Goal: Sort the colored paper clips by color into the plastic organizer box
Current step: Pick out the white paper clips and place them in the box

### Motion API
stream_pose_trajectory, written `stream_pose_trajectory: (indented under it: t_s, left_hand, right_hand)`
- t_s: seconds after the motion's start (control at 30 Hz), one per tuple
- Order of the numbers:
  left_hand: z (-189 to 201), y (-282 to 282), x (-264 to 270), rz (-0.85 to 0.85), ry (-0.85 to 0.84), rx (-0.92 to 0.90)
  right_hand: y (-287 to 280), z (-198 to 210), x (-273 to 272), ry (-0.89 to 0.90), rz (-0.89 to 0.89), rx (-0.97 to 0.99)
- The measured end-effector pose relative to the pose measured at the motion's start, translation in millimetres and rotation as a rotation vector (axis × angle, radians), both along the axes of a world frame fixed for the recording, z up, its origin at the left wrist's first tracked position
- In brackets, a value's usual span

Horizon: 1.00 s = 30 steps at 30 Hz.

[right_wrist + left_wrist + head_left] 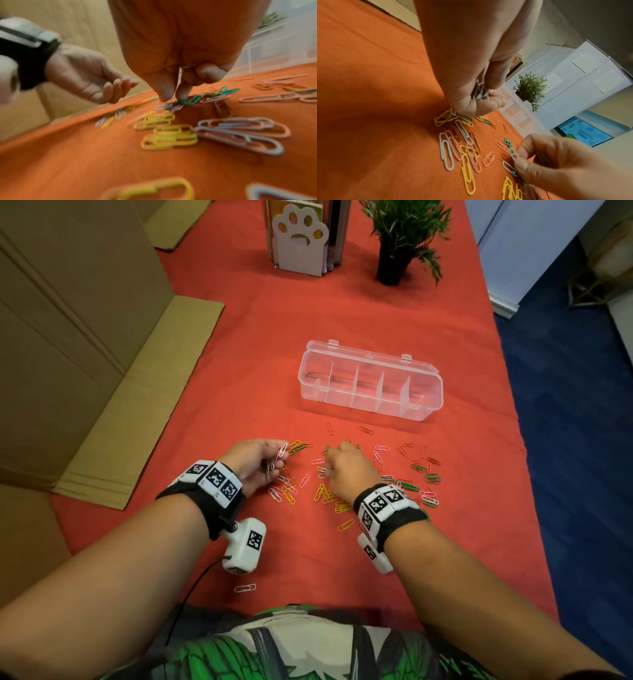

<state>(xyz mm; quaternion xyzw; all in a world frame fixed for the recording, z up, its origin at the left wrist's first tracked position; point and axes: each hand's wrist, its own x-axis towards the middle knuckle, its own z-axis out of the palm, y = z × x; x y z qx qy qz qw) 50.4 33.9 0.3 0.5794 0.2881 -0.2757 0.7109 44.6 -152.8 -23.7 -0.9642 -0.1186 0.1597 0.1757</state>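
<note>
The clear plastic organizer box [435,392] lies open on the red cloth, its divided compartments looking almost empty. Several loose paper clips, yellow [329,496], green [424,472], pink [382,448] and white, are scattered in front of it. My left hand [277,462] is curled round a bunch of white and pink clips [479,92], just above the left of the pile. My right hand [173,96] is down on the middle of the pile. Its thumb and forefinger pinch a white clip [514,154] that is tangled with a green one [193,100].
A big cardboard box [85,354] lines the table's left side. A paw-shaped file holder [301,241] and a potted plant [397,241] stand at the far end. One stray white clip [245,588] lies near my body. The table's right edge drops to blue floor.
</note>
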Motion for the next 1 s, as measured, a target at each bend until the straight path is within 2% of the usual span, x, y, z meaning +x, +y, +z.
stream_pose_trajectory:
  t_s: [0.07, 0.23, 0.43, 0.53, 0.6, 0.7, 0.87, 1.0]
  left_hand:
    - [2, -3, -2, 0.0, 0.004, -0.009]
    - [-4, -9, -4, -0.027, -0.108, 0.191]
    - [-4, -13, -1, -0.012, -0.125, 0.237]
    - [0, -12, 2, 0.043, -0.052, 0.191]
    - [4, -10, 2, 0.045, 0.001, 0.114]
    - [5, -7, 0, 0.019, 0.007, 0.067]
    - [2, -5, -4, 0.027, -0.01, 0.072]
    - [-3, -5, -4, -0.019, -0.07, 0.159]
  right_hand:
    - [-3, 5, 3, 0.07, -0.12, 0.134]
    - [-11, 13, 3, 0.279, -0.407, 0.525]
    - [-13, 20, 4, 0.479, -0.646, 0.808]
    - [-14, 22, 3, 0.56, -0.723, 0.976]
    - [-13, 21, 3, 0.592, -0.743, 1.013]
    - [-12, 15, 4, 0.539, -0.686, 0.849]
    - [-4, 8, 1, 0.264, -0.271, 0.234]
    - [0, 1, -9, 0.04, -0.028, 0.019]
